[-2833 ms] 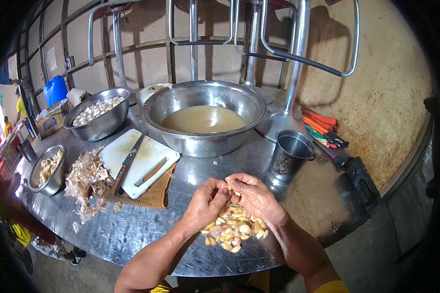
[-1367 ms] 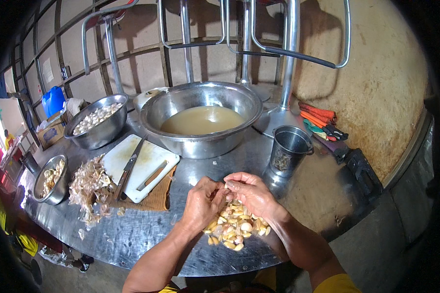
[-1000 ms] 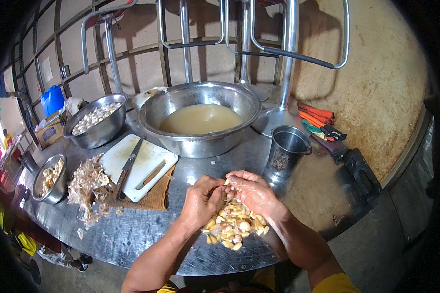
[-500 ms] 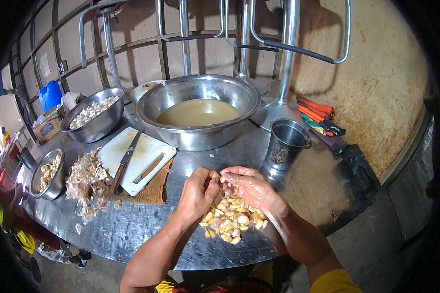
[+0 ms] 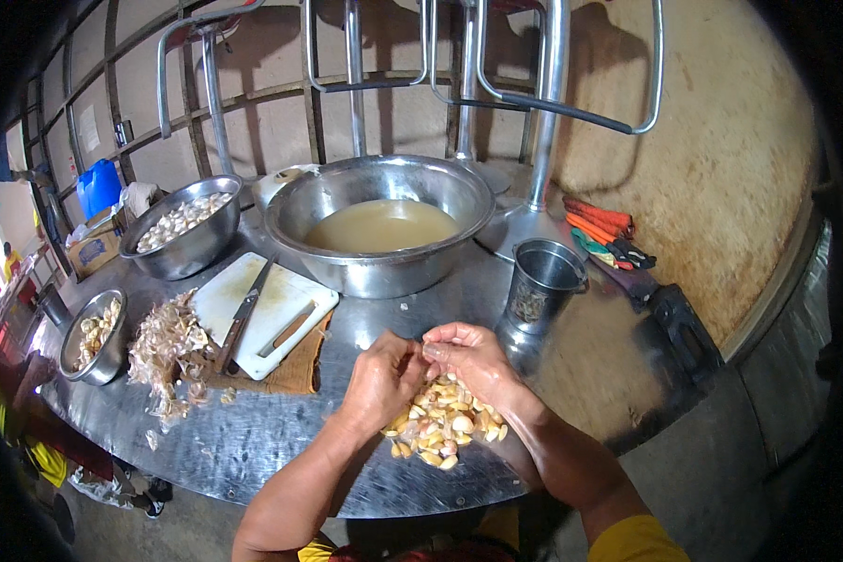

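Dozens of garlic cloves lie in a loose pile on the steel surface, lower centre of the frame. The left hand and right hand meet just above the pile in the frame, so the cloves lie below the fingers, toward the surface's near edge and between the wrists. The right hand overhangs the pile's upper right and looks slightly nearer; the left hand borders its upper left. The cloves share no common long axis: some point sideways, others slant toward the lower edge. The fingers of both hands are curled, their tips drawn close, but skin hides the gap, so I cannot tell whether they pinch a clove. A cutting board bearing a knife lies left of centre; a dark cup stands right of centre.
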Available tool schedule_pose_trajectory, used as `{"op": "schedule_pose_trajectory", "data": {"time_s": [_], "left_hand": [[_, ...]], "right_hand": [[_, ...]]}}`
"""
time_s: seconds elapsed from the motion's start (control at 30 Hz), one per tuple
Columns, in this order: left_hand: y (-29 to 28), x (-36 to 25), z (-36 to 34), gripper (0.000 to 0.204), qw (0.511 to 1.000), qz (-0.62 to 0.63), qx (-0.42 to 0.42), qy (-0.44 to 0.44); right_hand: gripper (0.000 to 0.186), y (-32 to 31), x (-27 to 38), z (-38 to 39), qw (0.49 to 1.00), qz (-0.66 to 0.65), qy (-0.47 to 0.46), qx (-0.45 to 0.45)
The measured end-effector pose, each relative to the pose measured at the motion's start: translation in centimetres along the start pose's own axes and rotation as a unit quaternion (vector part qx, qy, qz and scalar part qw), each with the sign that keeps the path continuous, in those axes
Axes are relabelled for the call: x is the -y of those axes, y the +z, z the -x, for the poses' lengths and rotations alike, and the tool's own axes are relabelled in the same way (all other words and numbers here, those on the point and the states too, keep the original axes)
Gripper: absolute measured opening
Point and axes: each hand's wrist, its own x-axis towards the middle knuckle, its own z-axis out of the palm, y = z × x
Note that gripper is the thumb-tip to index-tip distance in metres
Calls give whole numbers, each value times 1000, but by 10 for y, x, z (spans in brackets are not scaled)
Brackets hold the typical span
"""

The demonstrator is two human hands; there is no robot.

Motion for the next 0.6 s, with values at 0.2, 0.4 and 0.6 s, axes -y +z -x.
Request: {"op": "schedule_pose_trajectory", "data": {"time_s": [0.2, 0.4, 0.6], "left_hand": [[-1, 11, -5, 11, 988, 113, 1, -106], [1, 51, -14, 12, 977, 184, -70, -85], [4, 20, -4, 26, 979, 181, 30, -90]], "right_hand": [[24, -8, 5, 3, 997, -37, 37, 54], [27, -5, 9, 3, 990, -104, 59, 74], [33, -4, 6, 1, 999, 40, -4, 21]]}}
